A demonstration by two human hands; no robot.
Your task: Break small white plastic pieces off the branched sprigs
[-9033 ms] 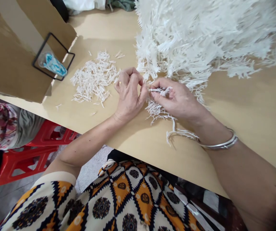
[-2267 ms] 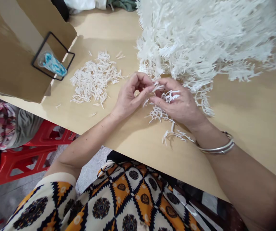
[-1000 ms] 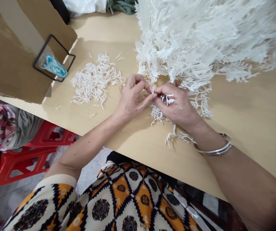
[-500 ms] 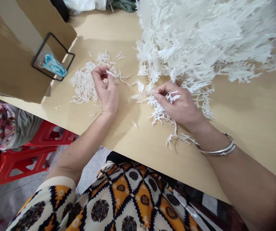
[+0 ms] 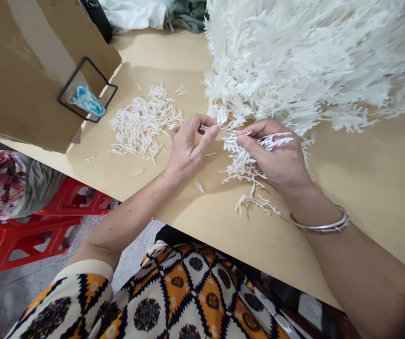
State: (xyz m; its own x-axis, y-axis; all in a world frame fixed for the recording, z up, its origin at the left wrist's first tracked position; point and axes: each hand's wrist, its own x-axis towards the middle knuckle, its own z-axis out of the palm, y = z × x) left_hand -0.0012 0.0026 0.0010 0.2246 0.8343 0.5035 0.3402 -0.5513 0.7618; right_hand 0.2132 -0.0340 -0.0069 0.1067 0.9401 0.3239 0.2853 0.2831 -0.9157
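My right hand [image 5: 276,155] grips a white plastic strip with many small prongs [image 5: 243,165], which trails down over the wooden table [image 5: 365,169]. My left hand [image 5: 188,148] sits just left of it, thumb and fingers pinched near the strip's top end; what they hold is too small to name. A small heap of loose white slivers [image 5: 142,125] lies to the left of my left hand. A huge pile of white pronged strips [image 5: 304,61] fills the table behind my hands.
A cardboard box [image 5: 19,75] stands at the left with a black wire frame and a blue-white item [image 5: 87,96] on it. Another person in floral cloth [image 5: 1,183] sits at the left by red plastic stools [image 5: 47,221]. One sliver [image 5: 198,187] lies near the table edge.
My left hand was over the heap of loose slivers half a second ago; it has come back right to the strip held in my right hand. The view shifted slightly.
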